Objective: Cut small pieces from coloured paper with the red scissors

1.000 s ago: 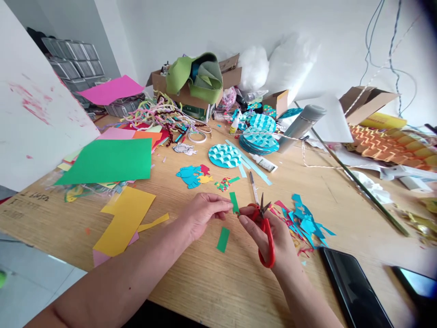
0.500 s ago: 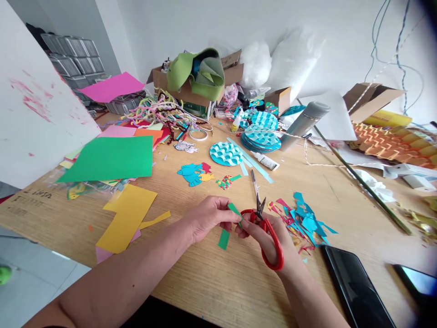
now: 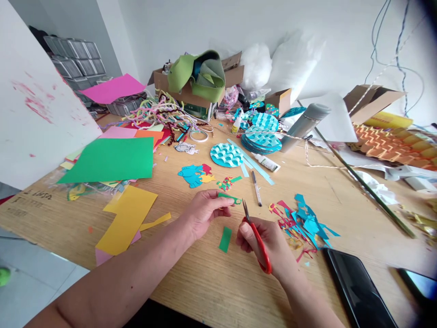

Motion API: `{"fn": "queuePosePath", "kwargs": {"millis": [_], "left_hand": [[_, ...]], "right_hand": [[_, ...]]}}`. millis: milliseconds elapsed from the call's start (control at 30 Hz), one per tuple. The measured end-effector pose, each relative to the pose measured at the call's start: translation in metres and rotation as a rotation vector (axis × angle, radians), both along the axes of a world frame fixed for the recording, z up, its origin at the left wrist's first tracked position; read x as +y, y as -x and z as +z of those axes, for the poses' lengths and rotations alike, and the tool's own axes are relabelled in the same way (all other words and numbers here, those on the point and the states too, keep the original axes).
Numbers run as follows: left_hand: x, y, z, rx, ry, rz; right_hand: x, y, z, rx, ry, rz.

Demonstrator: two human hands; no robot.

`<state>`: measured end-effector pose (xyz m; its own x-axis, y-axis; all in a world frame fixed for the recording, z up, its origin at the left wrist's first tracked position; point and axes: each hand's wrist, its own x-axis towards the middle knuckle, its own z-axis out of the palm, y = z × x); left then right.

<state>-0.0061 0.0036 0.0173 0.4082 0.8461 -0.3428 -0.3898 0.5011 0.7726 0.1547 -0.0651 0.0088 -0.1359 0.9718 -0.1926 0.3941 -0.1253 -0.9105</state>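
My left hand (image 3: 209, 208) pinches a small green paper strip (image 3: 228, 197) between thumb and fingers. Near the strip's right end a rounded notch or hole shows. My right hand (image 3: 261, 239) is wrapped round red-handled scissors (image 3: 256, 237), whose blades point up and left, close to the strip's end. On the table below lies a loose green paper piece (image 3: 225, 239). Beyond my hands are tiny coloured paper bits (image 3: 225, 183), a blue paper fish (image 3: 191, 175) with red and yellow fish shapes, and a pen (image 3: 256, 189).
Blue and red paper scraps (image 3: 309, 221) lie right of my hands, with a black phone (image 3: 357, 287) nearer. Yellow paper (image 3: 131, 218) and a green sheet (image 3: 112, 159) are at left. A patterned blue disc (image 3: 226, 155), glue bottle (image 3: 266, 162) and grey flask (image 3: 303, 125) stand farther back.
The scissors have turned so their blades point up and left toward the strip. My left hand has moved slightly up and left, tilting the green strip nearly level.
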Motion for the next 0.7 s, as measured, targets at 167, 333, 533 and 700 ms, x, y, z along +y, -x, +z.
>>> {"fn": "queuePosePath", "kwargs": {"millis": [167,333,533,700], "left_hand": [[0.0001,-0.0013,-0.0011,-0.013,0.012,0.029],[-0.0007,-0.0023,-0.0031,-0.021,-0.005,0.025],[-0.0034,-0.0043,-0.0033,0.017,0.004,-0.013],[-0.0054,-0.0049,-0.0044,0.023,0.011,-0.041]], "right_hand": [[0.0009,0.0017,-0.0021,-0.043,0.057,0.029],[0.0032,0.0025,-0.0024,-0.046,0.069,0.024],[0.0025,0.0023,-0.0023,-0.004,0.076,0.018],[0.0019,0.0021,-0.0017,0.066,0.098,0.022]]}}
